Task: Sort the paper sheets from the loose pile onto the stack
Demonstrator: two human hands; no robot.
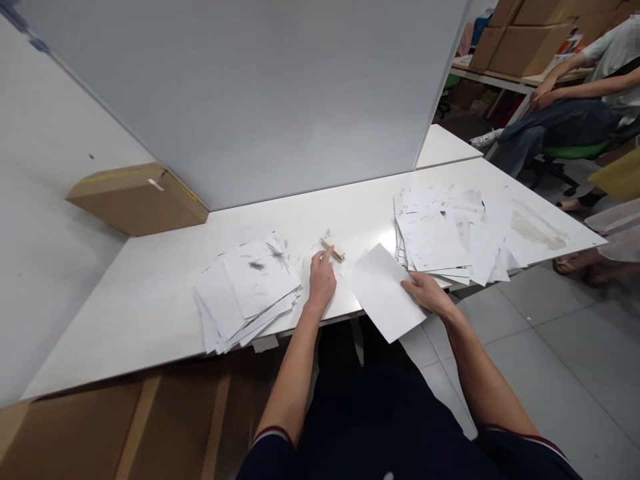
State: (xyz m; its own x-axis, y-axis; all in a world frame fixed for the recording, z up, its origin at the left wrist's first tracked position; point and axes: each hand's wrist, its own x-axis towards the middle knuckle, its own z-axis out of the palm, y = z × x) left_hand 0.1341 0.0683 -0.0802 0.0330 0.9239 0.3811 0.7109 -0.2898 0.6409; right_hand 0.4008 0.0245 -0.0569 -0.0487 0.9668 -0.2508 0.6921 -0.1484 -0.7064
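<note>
Small cream stapler [333, 249] mid-table, long axis slanting from far left to near right, left hand [323, 277] touching it with extended finger, grip unclear, right hand [425, 292] nearly closed, pinching white paper [387, 293] by its right edge.

**Passage and obstruction above the table [360, 203]**

The board [260, 100] closed off the rear. Along its foot, a lane of bare surface ran behind the stapler [333, 249], the left pile [250, 280] and the right pile [435, 240]. Between the piles, the left hand [323, 280] and the sheet [387, 293] obstructed the front approach, the sheet projecting past the front edge. Beyond the left pile, open surface extended leftward, bounded at the rear by the box [135, 200].
</note>
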